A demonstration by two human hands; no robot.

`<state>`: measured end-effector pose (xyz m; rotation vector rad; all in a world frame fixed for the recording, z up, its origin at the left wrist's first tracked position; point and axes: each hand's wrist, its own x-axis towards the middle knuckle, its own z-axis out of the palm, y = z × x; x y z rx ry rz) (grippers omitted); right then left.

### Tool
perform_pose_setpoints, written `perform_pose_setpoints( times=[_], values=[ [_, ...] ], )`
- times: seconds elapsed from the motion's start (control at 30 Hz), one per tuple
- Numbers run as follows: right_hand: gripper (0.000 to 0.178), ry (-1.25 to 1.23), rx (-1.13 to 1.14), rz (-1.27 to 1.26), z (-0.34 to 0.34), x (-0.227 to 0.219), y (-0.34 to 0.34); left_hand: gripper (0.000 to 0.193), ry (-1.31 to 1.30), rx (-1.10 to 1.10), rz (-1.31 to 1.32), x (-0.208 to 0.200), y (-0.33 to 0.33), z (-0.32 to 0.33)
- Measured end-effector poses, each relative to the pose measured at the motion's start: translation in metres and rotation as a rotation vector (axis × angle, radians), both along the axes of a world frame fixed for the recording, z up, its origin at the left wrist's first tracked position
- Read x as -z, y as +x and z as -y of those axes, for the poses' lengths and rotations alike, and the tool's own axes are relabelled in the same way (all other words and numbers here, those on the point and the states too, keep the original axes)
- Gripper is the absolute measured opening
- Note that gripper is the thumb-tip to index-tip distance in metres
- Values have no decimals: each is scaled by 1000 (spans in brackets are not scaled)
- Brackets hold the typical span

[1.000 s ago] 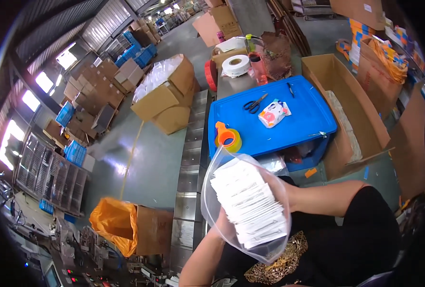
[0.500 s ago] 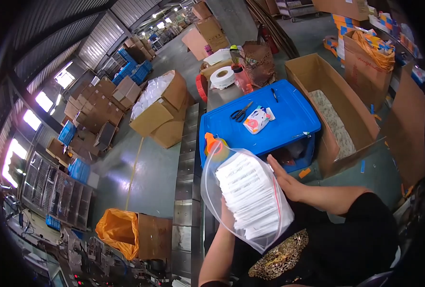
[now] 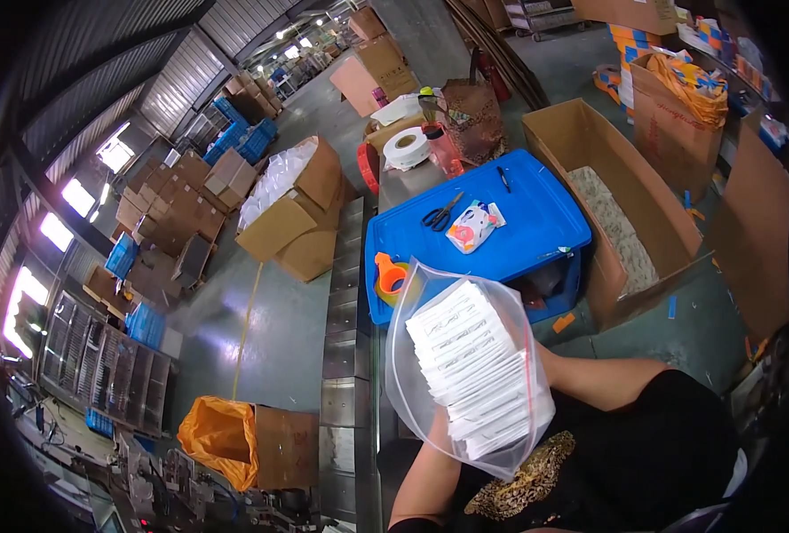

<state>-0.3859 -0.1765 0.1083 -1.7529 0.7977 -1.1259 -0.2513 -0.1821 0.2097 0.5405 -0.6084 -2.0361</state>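
Note:
A clear zip bag with a red strip near one edge is held up in front of my body, over the near edge of the blue lid. Inside it stands a tight stack of thin white packets with dark print. My left hand grips the bag from below on its left side, seen partly through the plastic. At the bag's right edge is my right hand, its fingers hidden behind the bag. Just beyond lies an orange tape dispenser on the blue lid.
Black scissors, a soft white pack and a pen lie on the lid. A long open carton stands to the right. A metal conveyor edge runs along the left, beside an orange-lined carton.
The bag has shifted slightly right and down, uncovering more of the tape dispenser. My right hand has slid from the bag's upper right side to behind its edge.

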Motion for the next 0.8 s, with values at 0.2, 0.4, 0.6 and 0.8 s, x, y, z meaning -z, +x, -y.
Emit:
perform_pose_setpoints(
  times=[0.2,0.4,0.6,0.8],
  values=[
    [96,-42,77,142,-19,-13,-19,61,7,-48,-82,11,37,-23],
    [102,-37,-21,250,-51,-39,9,68,-15,-144,70,44,46,-75],
    [103,-62,-30,169,-54,-19,-4,69,134,-290,104,60,49,-72],
    [105,-127,-166,137,-71,-26,1,68,285,-187,138,30,31,-70]
  ],
)
